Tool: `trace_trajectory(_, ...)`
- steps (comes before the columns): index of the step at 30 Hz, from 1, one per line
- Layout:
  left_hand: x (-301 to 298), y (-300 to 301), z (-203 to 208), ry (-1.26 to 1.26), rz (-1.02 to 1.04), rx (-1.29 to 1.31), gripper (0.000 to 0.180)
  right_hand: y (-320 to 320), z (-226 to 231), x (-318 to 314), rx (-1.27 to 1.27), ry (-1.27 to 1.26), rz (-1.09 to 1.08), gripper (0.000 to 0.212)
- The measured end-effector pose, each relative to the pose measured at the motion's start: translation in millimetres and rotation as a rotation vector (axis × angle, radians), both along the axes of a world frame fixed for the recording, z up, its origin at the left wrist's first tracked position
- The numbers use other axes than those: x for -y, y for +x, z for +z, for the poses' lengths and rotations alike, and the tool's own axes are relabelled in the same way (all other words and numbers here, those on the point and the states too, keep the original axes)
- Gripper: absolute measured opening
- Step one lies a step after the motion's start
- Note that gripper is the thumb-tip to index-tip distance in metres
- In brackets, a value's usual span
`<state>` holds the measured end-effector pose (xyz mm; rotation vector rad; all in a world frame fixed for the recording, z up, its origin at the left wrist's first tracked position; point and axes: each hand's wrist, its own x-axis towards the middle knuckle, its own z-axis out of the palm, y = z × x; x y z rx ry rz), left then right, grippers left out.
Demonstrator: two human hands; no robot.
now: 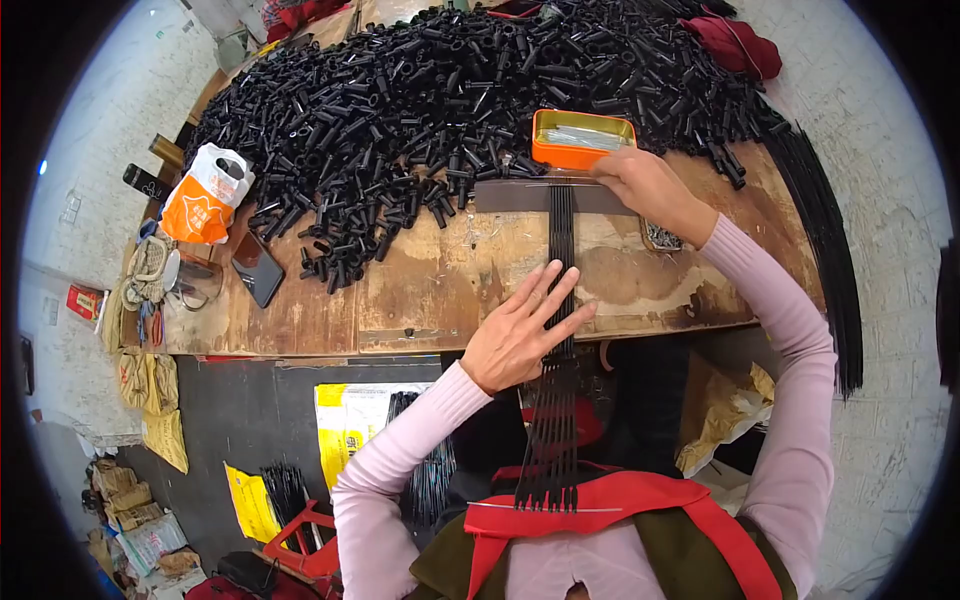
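Several thin black rods (pixel 561 240) lie side by side across a worn wooden table (pixel 420 290), running from a dark bar (pixel 520 195) at the far end down past the table's near edge toward my lap. My left hand (pixel 525 330) lies flat, fingers spread, on the rods at the near edge. My right hand (pixel 645 185) reaches to the far end of the rods, fingertips at the dark bar beside an orange tin (pixel 583 138) holding thin metal pieces. Whether it pinches anything is hidden.
A large heap of black plastic tubes (pixel 440 90) covers the far half of the table. An orange and white bag (pixel 205 195) and a phone (pixel 258 268) lie at the left. Long black rods (pixel 825 240) hang off the right edge. A red cloth (pixel 735 45) lies far right.
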<state>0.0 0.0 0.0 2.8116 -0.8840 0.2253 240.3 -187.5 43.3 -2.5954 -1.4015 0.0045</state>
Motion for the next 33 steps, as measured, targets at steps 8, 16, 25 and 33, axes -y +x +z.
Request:
trace_trajectory(8, -31, 23, 67, -0.116, 0.303, 0.166, 0.07, -120, 63, 25, -0.839, 0.258, 0.541, 0.069)
trace_trajectory(16, -16, 119, -13, -0.679, -0.025, 0.028, 0.025, -184, 48, 26, -0.716, 0.372, 0.247, 0.026)
trace_trajectory(25, 52, -10, 62, -1.559, -0.213, -0.898, 0.048, -144, 251, 21, -0.791, 0.741, 0.228, 0.022)
trace_trajectory(33, 57, -65, 103, -1.142, 0.303, -0.165, 0.017, -228, 283, 21, 0.308, 0.534, -0.158, 0.032)
